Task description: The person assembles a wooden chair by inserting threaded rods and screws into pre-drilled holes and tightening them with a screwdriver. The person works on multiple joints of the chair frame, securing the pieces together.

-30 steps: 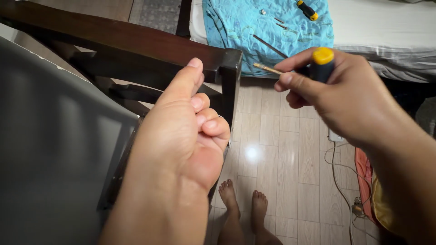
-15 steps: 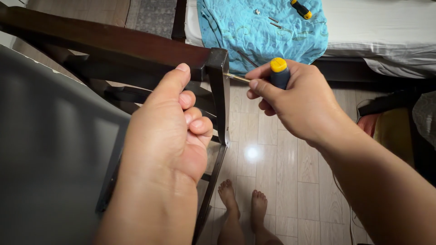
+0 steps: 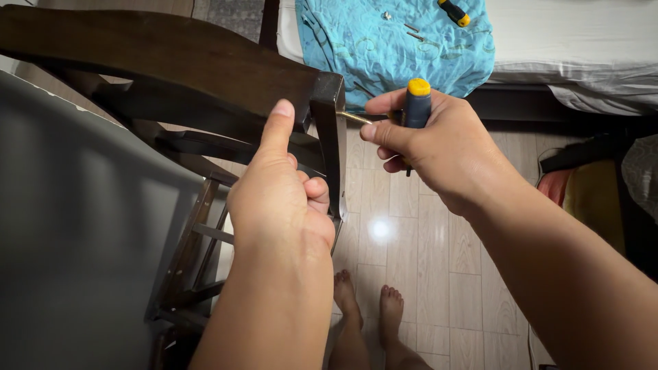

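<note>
At the chair frame [image 3: 205, 75], your left hand [image 3: 284, 199] grips the dark wooden post; your right hand [image 3: 432, 140] clasps a yellow-capped screwdriver [image 3: 415, 103], tip touching it.

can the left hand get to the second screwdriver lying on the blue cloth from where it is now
Probably not without letting go. The left hand grips the dark chair frame, and the second screwdriver lies far beyond on the blue cloth, with the right hand and its screwdriver in between.
</note>
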